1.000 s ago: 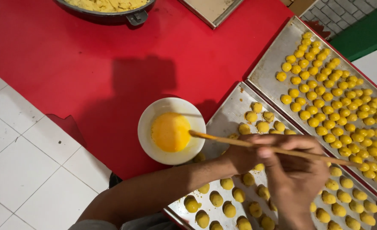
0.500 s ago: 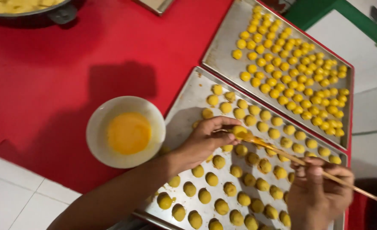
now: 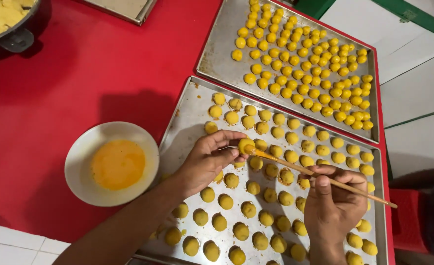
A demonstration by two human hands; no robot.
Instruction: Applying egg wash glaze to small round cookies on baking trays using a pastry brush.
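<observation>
R hand: right hand point(image 3: 332, 203), near edge, fingers closed on thin wooden brush point(image 3: 315, 172).
L hand: left hand point(image 3: 209, 159), thumb + fingers pinching one dough ball point(image 3: 247, 145); brush tip touching it.
Near tray: near baking tray point(image 3: 190, 118), rows of yellow balls.
Bowl: white bowl point(image 3: 79, 157) w/ egg yolk, left of tray, on red tabletop point(image 3: 79, 73).
Far tray: far baking tray point(image 3: 222, 44), smaller balls, packed.

This looks like a home kitchen used for baking: two metal trays point(image 3: 197, 118) full of small yellow dough balls point(image 3: 285, 78), a white bowl point(image 3: 79, 157) of beaten egg (orange-yellow), and a pot point(image 3: 15, 37) on a red table point(image 3: 79, 73).
</observation>
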